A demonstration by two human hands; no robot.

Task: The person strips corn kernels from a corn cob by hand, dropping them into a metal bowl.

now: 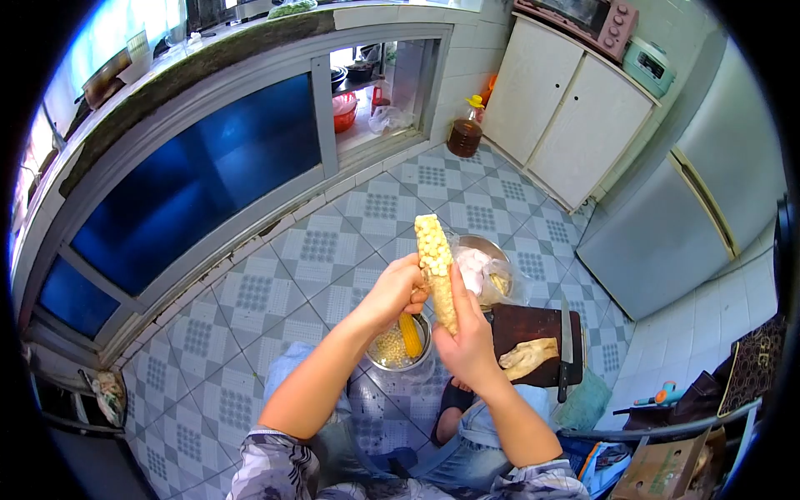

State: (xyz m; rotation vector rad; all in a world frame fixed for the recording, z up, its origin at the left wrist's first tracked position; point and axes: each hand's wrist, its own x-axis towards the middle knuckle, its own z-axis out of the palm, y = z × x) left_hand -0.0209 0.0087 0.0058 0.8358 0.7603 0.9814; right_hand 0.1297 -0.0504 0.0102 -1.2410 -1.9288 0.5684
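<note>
Above the floor, a corn cob stands nearly upright between my hands. Kernels cover its upper part, while the lower part is stripped. My left hand has its fingers curled against the cob's left side, just under the kernels. The lower end is gripped by my right hand. Below them, a metal pot contains loose kernels and another yellow cob. To the right, a dark cutting board bears a knife and pale tan pieces whose kind I cannot tell.
Behind my right hand sits a metal bowl with a plastic bag. An oil bottle stands by the white cabinet. A fridge is at right, and a cardboard box lies at lower right.
</note>
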